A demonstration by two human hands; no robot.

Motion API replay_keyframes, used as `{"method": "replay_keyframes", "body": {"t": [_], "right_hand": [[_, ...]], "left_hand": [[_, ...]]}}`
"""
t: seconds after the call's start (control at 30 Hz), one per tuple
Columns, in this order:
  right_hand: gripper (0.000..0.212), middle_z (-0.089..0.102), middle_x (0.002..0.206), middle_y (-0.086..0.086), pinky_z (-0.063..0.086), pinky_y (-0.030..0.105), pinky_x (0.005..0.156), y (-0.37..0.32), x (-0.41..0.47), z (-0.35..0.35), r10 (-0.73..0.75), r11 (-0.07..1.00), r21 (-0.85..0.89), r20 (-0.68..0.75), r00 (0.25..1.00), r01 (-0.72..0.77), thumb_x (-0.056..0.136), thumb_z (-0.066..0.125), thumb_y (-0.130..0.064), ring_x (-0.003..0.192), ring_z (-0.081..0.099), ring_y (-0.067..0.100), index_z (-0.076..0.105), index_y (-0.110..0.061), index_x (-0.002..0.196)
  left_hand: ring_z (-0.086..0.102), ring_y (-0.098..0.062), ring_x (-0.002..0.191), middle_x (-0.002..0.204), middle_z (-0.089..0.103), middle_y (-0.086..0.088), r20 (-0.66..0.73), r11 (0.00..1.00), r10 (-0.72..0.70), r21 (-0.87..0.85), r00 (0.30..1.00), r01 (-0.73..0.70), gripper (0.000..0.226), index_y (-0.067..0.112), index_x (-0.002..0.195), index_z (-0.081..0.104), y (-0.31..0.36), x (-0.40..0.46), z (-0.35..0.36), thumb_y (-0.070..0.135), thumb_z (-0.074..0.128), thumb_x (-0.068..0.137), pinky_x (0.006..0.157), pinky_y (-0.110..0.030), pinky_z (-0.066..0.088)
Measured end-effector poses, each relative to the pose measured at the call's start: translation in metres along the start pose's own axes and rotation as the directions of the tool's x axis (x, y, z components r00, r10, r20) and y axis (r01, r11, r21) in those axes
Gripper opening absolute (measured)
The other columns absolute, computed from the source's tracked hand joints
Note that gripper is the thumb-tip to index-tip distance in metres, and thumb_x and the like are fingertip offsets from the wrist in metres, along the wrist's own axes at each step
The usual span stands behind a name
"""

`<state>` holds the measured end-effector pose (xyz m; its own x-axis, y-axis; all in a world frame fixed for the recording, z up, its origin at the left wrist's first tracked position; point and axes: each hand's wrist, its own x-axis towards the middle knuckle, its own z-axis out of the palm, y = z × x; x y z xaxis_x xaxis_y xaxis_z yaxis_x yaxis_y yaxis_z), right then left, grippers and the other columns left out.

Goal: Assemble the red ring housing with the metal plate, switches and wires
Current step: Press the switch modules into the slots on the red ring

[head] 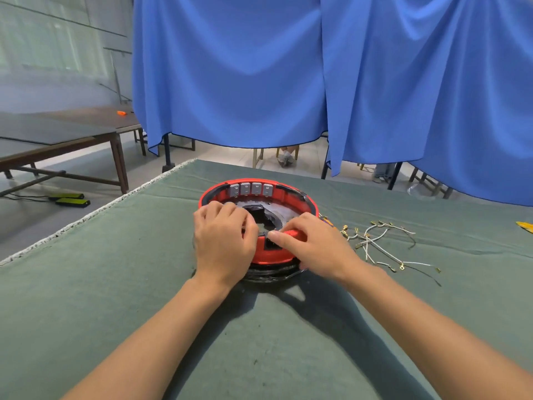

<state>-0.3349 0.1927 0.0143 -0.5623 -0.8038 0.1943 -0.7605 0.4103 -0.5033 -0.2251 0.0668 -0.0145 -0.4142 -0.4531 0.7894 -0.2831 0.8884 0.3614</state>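
At frame centre, the left hand (223, 241) and right hand (313, 245) curl over the round red plastic ring housing (268, 251), apparently steadying its near rim.

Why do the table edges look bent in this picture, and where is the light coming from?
Head view: the wide-angle lens bows straight lines, so the table edge curves. Dark shadows fall toward the camera under the arms and the red ring, so light seems to come from above and ahead. The far left background looks hazy; the left hand, right hand and wires are fairly sharp.
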Motion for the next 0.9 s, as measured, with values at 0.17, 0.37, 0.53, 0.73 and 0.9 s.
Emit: {"method": "replay_keyframes", "body": {"t": [0.17,0.37,0.53,0.73,0.9], "right_hand": [[0.028,0.052,0.105,-0.018,0.047,0.042,0.089,0.005,-0.015,0.019,-0.007,0.966,0.244,-0.301,0.954,0.085,0.086,0.05,-0.053,0.095,0.055,0.009,0.054,-0.035,0.106],[0.017,0.059,0.098,-0.022,0.042,0.027,0.081,0.013,-0.019,0.019,0.142,0.931,0.362,-0.487,0.862,0.052,0.089,0.053,-0.033,0.093,0.054,-0.005,0.061,-0.041,0.077],[0.024,0.05,0.113,-0.025,0.043,0.033,0.08,0.022,-0.018,0.018,0.067,0.981,0.191,-0.458,0.886,0.024,0.093,0.043,-0.05,0.096,0.052,0.0,0.064,-0.038,0.089],[0.042,0.046,0.099,-0.019,0.036,0.03,0.064,0.019,-0.021,0.028,0.012,0.997,0.077,-0.48,0.877,0.029,0.089,0.03,-0.061,0.081,0.053,0.005,0.057,-0.03,0.081],[0.049,0.059,0.081,-0.012,0.037,0.021,0.068,0.007,-0.023,0.029,0.057,0.966,0.238,-0.577,0.815,0.101,0.088,0.034,-0.055,0.075,0.055,0.002,0.064,-0.027,0.061]], "left_hand": [[0.06,-0.015,0.067,0.063,0.067,0.004,0.119,0.937,-0.071,-0.332,0.99,0.107,0.031,0.015,0.062,0.067,0.019,-0.004,-0.011,0.024,0.045,0.081,0.081,-0.036,0.041],[0.054,-0.015,0.047,0.044,0.058,-0.001,0.178,0.839,-0.235,-0.459,0.956,0.291,0.036,0.012,0.044,0.063,0.009,0.004,-0.022,0.026,0.047,0.073,0.054,-0.032,0.043],[0.05,-0.014,0.041,0.039,0.056,-0.007,0.211,0.75,-0.211,-0.592,0.954,0.297,0.029,0.007,0.037,0.059,-0.022,0.015,-0.035,0.01,0.048,0.063,0.05,-0.03,0.042],[0.037,-0.024,0.046,0.04,0.036,-0.007,0.182,0.962,-0.162,-0.192,0.97,0.196,0.036,0.008,0.042,0.035,-0.012,0.015,-0.044,0.029,0.046,0.069,0.047,-0.033,0.029],[0.058,-0.025,0.071,0.073,0.065,-0.003,0.203,0.998,-0.042,0.062,0.978,0.03,0.029,0.019,0.064,0.051,0.045,-0.007,-0.03,0.039,0.045,0.085,0.059,-0.032,0.033]]}}
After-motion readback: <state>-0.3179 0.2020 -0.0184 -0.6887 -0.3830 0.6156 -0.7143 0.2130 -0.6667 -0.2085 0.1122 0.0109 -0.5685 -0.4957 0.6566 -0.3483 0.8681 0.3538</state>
